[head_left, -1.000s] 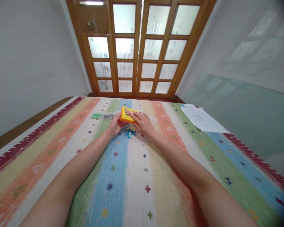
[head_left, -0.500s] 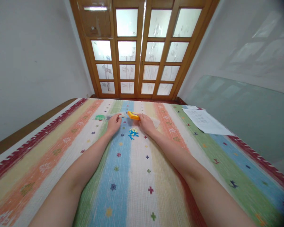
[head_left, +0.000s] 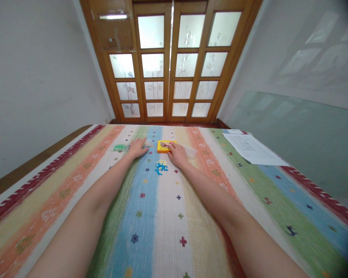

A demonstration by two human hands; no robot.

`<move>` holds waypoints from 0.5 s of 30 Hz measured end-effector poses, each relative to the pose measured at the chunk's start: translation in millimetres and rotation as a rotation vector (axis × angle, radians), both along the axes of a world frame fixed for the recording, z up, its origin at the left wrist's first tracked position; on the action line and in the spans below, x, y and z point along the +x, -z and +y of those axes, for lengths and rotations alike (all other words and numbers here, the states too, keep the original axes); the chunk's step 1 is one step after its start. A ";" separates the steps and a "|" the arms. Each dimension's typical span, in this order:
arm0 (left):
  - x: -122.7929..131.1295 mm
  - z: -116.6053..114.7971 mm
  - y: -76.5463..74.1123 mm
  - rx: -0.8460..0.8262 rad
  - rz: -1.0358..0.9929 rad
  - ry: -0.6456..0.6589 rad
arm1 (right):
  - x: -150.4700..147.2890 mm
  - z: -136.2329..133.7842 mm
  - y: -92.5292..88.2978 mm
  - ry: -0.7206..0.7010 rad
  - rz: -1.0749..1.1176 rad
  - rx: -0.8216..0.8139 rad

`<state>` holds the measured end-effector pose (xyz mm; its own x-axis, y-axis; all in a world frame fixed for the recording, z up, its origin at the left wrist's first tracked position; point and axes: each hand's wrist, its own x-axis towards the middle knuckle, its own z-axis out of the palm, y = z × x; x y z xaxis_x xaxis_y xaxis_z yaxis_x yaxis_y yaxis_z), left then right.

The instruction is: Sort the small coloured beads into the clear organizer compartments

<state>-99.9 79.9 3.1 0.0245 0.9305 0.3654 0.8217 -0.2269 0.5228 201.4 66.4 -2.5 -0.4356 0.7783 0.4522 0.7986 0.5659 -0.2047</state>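
Observation:
A small yellow box (head_left: 162, 146) with red and dark print lies flat on the striped cloth. My right hand (head_left: 178, 155) grips its right end, fingers over the top and thumb along the near side. To the left, my left hand (head_left: 137, 148) is open, fingers stretched out over a clear plastic bag (head_left: 147, 143). Green pieces (head_left: 120, 148) show in clear plastic at that hand's left. Between my hands, nearer to me, sits a little pile of blue and pale yellow pieces (head_left: 161, 166), too small to make out singly.
Past my right hand lies a translucent sheet or bag (head_left: 190, 152). Printed paper sheets (head_left: 249, 148) rest at the table's right side. The striped tablecloth (head_left: 168, 216) covers the table, and wooden glazed doors (head_left: 169, 87) stand beyond its far edge.
The yellow box has gone from tilted in my right hand to flat on the cloth. My left hand has shifted slightly left and its fingers have spread out.

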 end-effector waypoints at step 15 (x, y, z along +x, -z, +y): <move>47.8 -81.2 -20.0 0.149 -0.012 0.204 | -10.6 -23.6 -11.4 -0.398 0.106 0.236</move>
